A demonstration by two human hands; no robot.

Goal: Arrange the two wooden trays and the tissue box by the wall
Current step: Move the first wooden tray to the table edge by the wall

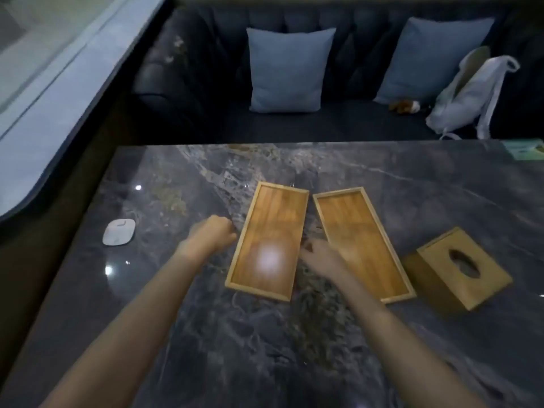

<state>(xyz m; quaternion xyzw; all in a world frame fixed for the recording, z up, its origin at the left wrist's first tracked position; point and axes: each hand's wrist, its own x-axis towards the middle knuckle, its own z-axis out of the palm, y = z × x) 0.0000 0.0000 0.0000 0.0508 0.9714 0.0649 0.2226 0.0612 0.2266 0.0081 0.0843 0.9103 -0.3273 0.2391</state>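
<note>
- Two shallow oblong wooden trays, left [269, 241] & right [363, 245], mid dark marble bench [265, 348]; wooden tissue box [463, 267] right of them.
- My left hand [213, 231] curled at left tray's rim, right hand [319, 256] loosely open btwn trays; neither gripping, I think.
- Trays prob light, stiff, slick; I'd pinch long rims.

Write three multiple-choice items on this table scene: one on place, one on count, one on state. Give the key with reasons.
1. Where is the tissue box?
A. right of both trays
B. between the trays
C. on the sofa

2. How many cushions lean on the sofa?
A. one
B. two
C. four

3. What is in the left tray?
A. tissues
B. a cup
C. nothing

Key: 1 A, it sits beyond the right tray; 2 B, one cushion and another; 3 C, only bare wood and a light glare show.
</note>
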